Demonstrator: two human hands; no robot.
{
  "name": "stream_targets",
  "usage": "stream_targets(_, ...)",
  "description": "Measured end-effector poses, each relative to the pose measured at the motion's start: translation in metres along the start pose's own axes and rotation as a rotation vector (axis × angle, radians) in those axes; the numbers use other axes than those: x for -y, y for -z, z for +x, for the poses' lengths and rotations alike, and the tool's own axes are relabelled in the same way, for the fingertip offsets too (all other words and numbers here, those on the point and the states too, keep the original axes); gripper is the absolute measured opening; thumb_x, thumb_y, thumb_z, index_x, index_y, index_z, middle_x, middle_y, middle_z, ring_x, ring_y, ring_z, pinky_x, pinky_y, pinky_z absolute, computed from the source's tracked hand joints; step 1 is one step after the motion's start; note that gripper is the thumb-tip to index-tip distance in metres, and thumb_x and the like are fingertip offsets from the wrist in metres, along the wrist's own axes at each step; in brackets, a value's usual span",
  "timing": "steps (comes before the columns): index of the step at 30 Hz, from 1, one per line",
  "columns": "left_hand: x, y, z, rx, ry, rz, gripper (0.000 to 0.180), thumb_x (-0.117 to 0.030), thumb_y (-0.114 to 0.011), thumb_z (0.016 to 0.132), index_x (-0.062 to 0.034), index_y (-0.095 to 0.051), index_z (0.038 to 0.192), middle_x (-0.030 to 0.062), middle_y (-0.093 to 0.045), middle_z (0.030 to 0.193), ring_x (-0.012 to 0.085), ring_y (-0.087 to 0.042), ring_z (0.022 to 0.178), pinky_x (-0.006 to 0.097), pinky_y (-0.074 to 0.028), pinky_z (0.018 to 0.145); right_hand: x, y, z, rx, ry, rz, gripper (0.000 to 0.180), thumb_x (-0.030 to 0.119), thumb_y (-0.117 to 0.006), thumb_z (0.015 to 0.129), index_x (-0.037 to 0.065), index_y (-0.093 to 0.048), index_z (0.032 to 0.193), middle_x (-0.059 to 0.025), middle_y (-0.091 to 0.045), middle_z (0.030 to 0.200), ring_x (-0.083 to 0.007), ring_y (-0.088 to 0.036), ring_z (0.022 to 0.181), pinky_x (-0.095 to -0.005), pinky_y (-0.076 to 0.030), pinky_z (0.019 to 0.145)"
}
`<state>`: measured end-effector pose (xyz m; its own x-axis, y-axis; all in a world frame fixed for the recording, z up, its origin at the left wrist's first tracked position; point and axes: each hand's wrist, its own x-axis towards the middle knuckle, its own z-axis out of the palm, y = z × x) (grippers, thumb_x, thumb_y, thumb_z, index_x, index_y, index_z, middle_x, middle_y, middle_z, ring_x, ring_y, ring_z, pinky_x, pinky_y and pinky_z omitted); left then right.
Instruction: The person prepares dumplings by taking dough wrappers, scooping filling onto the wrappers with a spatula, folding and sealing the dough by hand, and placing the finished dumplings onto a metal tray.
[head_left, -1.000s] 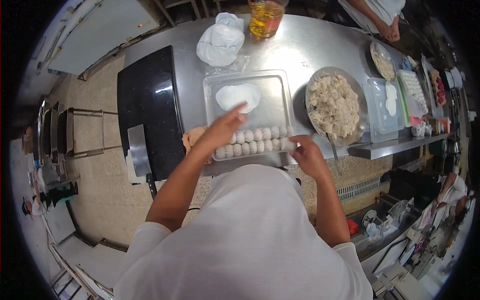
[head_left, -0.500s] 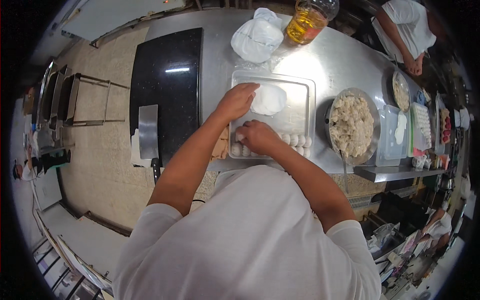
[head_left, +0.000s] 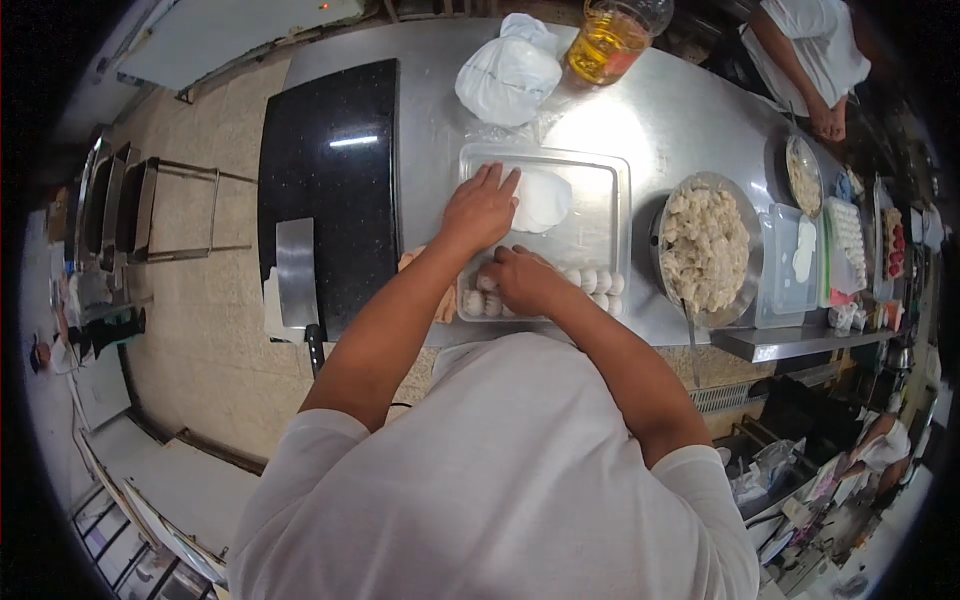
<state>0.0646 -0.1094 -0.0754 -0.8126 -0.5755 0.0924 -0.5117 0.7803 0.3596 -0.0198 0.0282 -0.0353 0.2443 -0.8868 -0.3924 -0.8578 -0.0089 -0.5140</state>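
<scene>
My left hand (head_left: 482, 208) lies with its fingers spread at the left side of a flat white round piece (head_left: 545, 200), possibly dough wrappers, covering part of it. Both are over a shallow metal tray (head_left: 590, 240). Along the tray's near side sit rows of small round white dumplings (head_left: 600, 282). My right hand (head_left: 522, 280) reaches down onto the left part of these rows, fingers curled together on a white dumpling (head_left: 487, 282) that is mostly hidden. A brownish cloth (head_left: 446, 300) lies at the tray's left edge, partly under my left forearm.
A large bowl of pale chunky filling (head_left: 706, 245) stands on the right. Left is a black board (head_left: 335, 180) with a cleaver (head_left: 296, 270). A white bag (head_left: 508, 80) and an oil bottle (head_left: 608, 48) stand behind the tray. Another person's hand (head_left: 828, 122) is far right.
My left hand's fingers have spread out and sit a little lower on the white piece's edge. My right hand has shifted slightly right, its fingers curled tighter over the dumplings.
</scene>
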Motion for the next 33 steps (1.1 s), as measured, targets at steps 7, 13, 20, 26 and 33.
stream_targets(7, 0.002, 0.004, 0.020, 0.131, 0.019, -0.263, 0.051, -0.014, -0.065, 0.088, -0.0043, -0.055, 0.137, 0.0252, -0.053, 0.140, 0.0386, -0.053, 0.128, 0.043, -0.042, 0.109, -0.014, 0.000, -0.038, -0.365, 0.062, 0.334, 0.045, 0.009, -0.069, 0.083, 0.005, -0.062, 0.127, -0.0182, -0.057, 0.126, -0.0376, -0.058, 0.114, -0.0449, -0.048, 0.099)
stream_targets(13, 0.014, 0.002, 0.046, 0.302, 0.377, -0.439, 0.057, -0.016, -0.076, 0.078, -0.0014, -0.059, 0.131, 0.0208, -0.068, 0.115, 0.0303, -0.067, 0.103, 0.038, -0.052, 0.089, -0.027, 0.018, -0.105, -0.526, -0.205, 0.636, 0.032, 0.012, -0.070, 0.088, 0.000, -0.066, 0.117, -0.0185, -0.065, 0.110, -0.0315, -0.066, 0.096, -0.0393, -0.053, 0.084)
stream_targets(20, -0.031, 0.016, 0.030, 0.314, 0.378, -1.101, 0.035, -0.006, -0.072, 0.083, 0.0004, -0.065, 0.117, 0.0101, -0.070, 0.111, 0.0181, -0.066, 0.102, 0.031, -0.051, 0.089, -0.027, 0.007, -0.141, -0.890, -0.329, 0.693, 0.023, 0.014, -0.076, 0.085, -0.001, -0.068, 0.100, -0.0150, -0.067, 0.094, -0.0270, -0.066, 0.081, -0.0344, -0.053, 0.073)
stream_targets(26, -0.100, 0.076, -0.024, 0.670, 0.230, -1.428, 0.037, -0.004, -0.067, 0.090, 0.0010, -0.063, 0.127, 0.0046, -0.069, 0.112, 0.0106, -0.062, 0.101, 0.026, -0.049, 0.091, 0.005, 0.045, -0.147, -1.038, -0.273, 0.528, 0.048, 0.034, -0.091, 0.069, 0.001, -0.057, 0.078, -0.0095, -0.056, 0.075, -0.0243, -0.053, 0.062, -0.0374, -0.046, 0.060)
stream_targets(33, -0.112, 0.100, -0.041, 0.632, 0.233, -1.287, 0.034, -0.006, -0.064, 0.093, 0.0029, -0.064, 0.125, 0.0050, -0.070, 0.111, 0.0102, -0.062, 0.101, 0.027, -0.049, 0.091, 0.009, 0.038, -0.151, -0.861, -0.310, 0.792, 0.034, 0.021, -0.084, 0.079, 0.000, -0.057, 0.078, -0.0112, -0.057, 0.074, -0.0224, -0.057, 0.064, -0.0352, -0.048, 0.063)
